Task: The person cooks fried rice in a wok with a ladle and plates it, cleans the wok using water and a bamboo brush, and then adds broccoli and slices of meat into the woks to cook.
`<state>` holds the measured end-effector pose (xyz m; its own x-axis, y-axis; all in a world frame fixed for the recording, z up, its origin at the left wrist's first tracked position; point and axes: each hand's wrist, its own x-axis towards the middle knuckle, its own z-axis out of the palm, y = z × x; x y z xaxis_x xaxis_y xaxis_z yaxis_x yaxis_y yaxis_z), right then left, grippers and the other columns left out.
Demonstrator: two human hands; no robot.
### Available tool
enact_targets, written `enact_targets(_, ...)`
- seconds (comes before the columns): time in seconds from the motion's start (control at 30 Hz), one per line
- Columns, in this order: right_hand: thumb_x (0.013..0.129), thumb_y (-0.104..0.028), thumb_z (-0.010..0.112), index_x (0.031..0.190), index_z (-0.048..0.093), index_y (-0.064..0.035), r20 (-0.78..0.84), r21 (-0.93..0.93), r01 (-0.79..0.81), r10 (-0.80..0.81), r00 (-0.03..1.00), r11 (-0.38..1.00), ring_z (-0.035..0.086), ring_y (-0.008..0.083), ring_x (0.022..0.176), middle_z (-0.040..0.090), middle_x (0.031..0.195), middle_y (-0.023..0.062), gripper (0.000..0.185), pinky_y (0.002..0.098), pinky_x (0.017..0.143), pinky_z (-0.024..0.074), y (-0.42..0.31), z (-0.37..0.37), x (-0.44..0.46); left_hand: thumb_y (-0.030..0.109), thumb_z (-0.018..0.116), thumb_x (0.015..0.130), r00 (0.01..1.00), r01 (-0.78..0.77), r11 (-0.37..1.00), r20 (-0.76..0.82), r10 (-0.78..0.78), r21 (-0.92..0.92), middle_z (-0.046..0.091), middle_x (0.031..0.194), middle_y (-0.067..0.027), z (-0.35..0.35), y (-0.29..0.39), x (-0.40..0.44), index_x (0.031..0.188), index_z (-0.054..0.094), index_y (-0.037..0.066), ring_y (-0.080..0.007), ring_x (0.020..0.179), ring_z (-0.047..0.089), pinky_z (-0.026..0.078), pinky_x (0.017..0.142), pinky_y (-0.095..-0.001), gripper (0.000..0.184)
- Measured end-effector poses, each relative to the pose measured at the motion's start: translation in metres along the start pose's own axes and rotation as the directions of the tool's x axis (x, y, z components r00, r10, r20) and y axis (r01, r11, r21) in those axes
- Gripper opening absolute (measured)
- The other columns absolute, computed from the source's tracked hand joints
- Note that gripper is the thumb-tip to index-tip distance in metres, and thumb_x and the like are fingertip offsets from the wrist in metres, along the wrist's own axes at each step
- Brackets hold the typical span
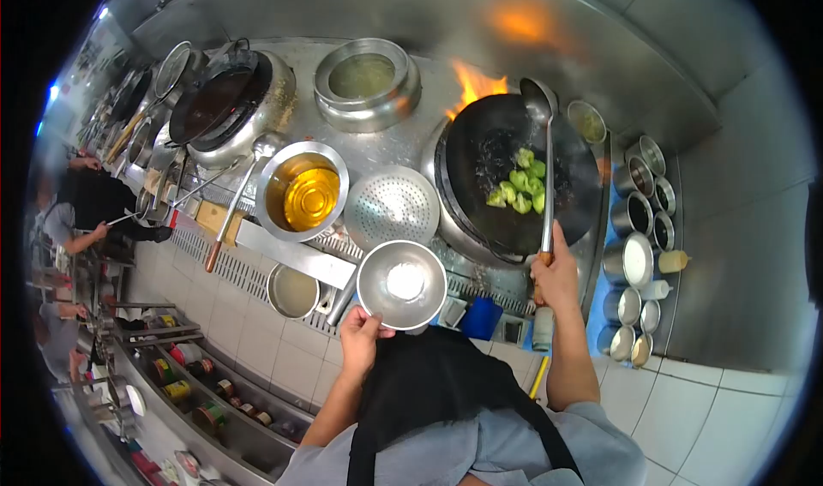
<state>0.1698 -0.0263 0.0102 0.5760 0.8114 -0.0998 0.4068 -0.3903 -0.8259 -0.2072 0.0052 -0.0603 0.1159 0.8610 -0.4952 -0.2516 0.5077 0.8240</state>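
My left hand [360, 336] grips the rim of a shiny metal bowl [377, 293], which has nothing visible in it. My right hand [557, 272] is closed round the wooden handle of a long ladle [548, 169]. The ladle's round head rests at the far rim of a black wok [480, 135]. Pieces of green vegetable, perhaps broccoli or pepper [521, 186], lie inside the wok, left of the ladle's shaft. Flames [476, 83] rise behind the wok's far left edge.
A perforated strainer [393, 205] and a pot of golden oil [273, 186] stand left of the wok. Seasoning containers [636, 259] line the right side. A second ladle [240, 199] lies at left. Another wok [214, 100] sits farther left, near a co-worker [81, 199].
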Motion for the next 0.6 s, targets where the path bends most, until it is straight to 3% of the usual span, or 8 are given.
enact_targets(0.1, 0.092, 0.003, 0.059, 0.158, 0.036, -0.0055, 0.029, 0.232, 0.073, -0.082, 0.996, 0.970, 0.055, 0.0098, 0.057, 0.058, 0.078, 0.0019, 0.071, 0.0280, 0.052, 0.0465, -0.076, 0.015, 0.054, 0.001, 0.060, 0.098, 0.999, -0.030, 0.999, -0.022, 0.029, -0.032, 0.068, 0.081, -0.0124, -0.016, 0.006, 0.011, 0.088, 0.055, 0.002, -0.0168, 0.064, 0.069, 0.063, 0.059, -0.0289, 0.011)
enact_targets(0.17, 0.091, 0.004, 0.058, 0.156, 0.041, -0.0059, 0.078, 0.264, 0.157, -0.183, 0.980, 0.952, 0.055, 0.0100, 0.056, 0.058, 0.078, 0.0019, 0.068, 0.0279, 0.050, 0.0457, -0.118, 0.036, 0.112, 0.001, 0.059, 0.098, 0.995, -0.068, 0.996, -0.073, 0.065, -0.049, 0.067, 0.081, -0.0124, -0.034, 0.015, 0.019, 0.086, 0.055, 0.002, -0.0180, 0.063, 0.069, 0.062, 0.058, -0.0293, 0.012)
enact_targets(0.23, 0.092, 0.003, 0.057, 0.146, 0.050, -0.0042, 0.129, 0.381, 0.278, -0.348, 0.928, 0.882, 0.053, 0.0084, 0.054, 0.058, 0.076, 0.0018, 0.055, 0.0262, 0.048, 0.0417, -0.164, 0.068, 0.178, 0.001, 0.059, 0.098, 0.987, -0.094, 0.994, -0.139, 0.087, -0.051, 0.067, 0.080, -0.0122, -0.056, 0.027, 0.025, 0.086, 0.055, 0.002, -0.0186, 0.063, 0.069, 0.062, 0.058, -0.0295, 0.013)
enact_targets(0.33, 0.087, 0.000, 0.060, 0.151, 0.047, -0.0044, 0.145, 0.419, 0.269, -0.357, 0.923, 0.867, 0.050, 0.0118, 0.048, 0.057, 0.070, 0.0039, 0.065, 0.0297, 0.044, 0.0405, -0.243, 0.123, 0.281, 0.003, 0.059, 0.097, 0.952, -0.183, 0.979, -0.265, 0.155, -0.087, 0.067, 0.081, -0.0118, -0.099, 0.043, 0.030, 0.088, 0.054, 0.003, -0.0185, 0.062, 0.068, 0.062, 0.058, -0.0296, 0.010)
enact_targets(0.43, 0.086, -0.003, 0.060, 0.155, 0.039, -0.0059, 0.249, 0.398, 0.157, -0.271, 0.930, 0.904, 0.048, 0.0129, 0.046, 0.055, 0.064, 0.0045, 0.073, 0.0316, 0.040, 0.0363, -0.326, 0.161, 0.303, 0.003, 0.059, 0.097, 0.902, -0.233, 0.969, -0.391, 0.184, -0.081, 0.067, 0.083, -0.0107, -0.139, 0.054, 0.032, 0.090, 0.053, 0.004, -0.0173, 0.061, 0.067, 0.061, 0.058, -0.0294, 0.009)
enact_targets(0.47, 0.086, -0.003, 0.061, 0.157, 0.037, -0.0066, 0.294, 0.380, 0.111, -0.234, 0.927, 0.918, 0.048, 0.0132, 0.045, 0.055, 0.064, 0.0046, 0.076, 0.0320, 0.038, 0.0351, -0.341, 0.168, 0.302, 0.003, 0.058, 0.097, 0.885, -0.241, 0.968, -0.425, 0.189, -0.071, 0.067, 0.083, -0.0103, -0.151, 0.058, 0.032, 0.091, 0.053, 0.005, -0.0169, 0.061, 0.066, 0.061, 0.057, -0.0293, 0.008)
enact_targets(0.6, 0.085, -0.002, 0.060, 0.163, 0.025, -0.0089, 0.190, 0.368, 0.230, -0.314, 0.930, 0.901, 0.050, 0.0137, 0.048, 0.056, 0.066, 0.0051, 0.086, 0.0326, 0.040, 0.0364, -0.337, 0.184, 0.311, 0.002, 0.058, 0.096, 0.849, -0.268, 0.959, -0.493, 0.191, -0.089, 0.066, 0.084, -0.0089, -0.177, 0.064, 0.037, 0.090, 0.051, 0.007, -0.0154, 0.061, 0.065, 0.060, 0.057, -0.0288, 0.010)
